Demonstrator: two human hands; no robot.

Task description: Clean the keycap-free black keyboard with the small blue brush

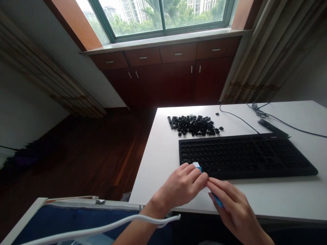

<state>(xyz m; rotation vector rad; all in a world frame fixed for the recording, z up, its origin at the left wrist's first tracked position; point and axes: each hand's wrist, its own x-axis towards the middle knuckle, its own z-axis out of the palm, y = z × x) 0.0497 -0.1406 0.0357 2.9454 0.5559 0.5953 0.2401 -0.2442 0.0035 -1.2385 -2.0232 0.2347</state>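
A black keyboard (237, 153) lies on the white table, its keycaps removed over much of its face. My left hand (184, 182) is closed round a slim blue brush (217, 200), at the keyboard's near left corner. A white tip, which looks like bristles, sticks out beyond the left fingers over the lowest key rows. My right hand (232, 204) pinches the blue handle lower down, its fingertips touching the left hand. Fingers cover the middle of the brush. Behind the keyboard rests a pile of loose black keycaps (195, 125).
A dark flat strip (273, 127) leans over the keyboard's back edge, near a bundled black cable (258, 110). A stray keycap (217, 114) lies behind the pile. At lower left, a white tube (102, 231) crosses before my left forearm.
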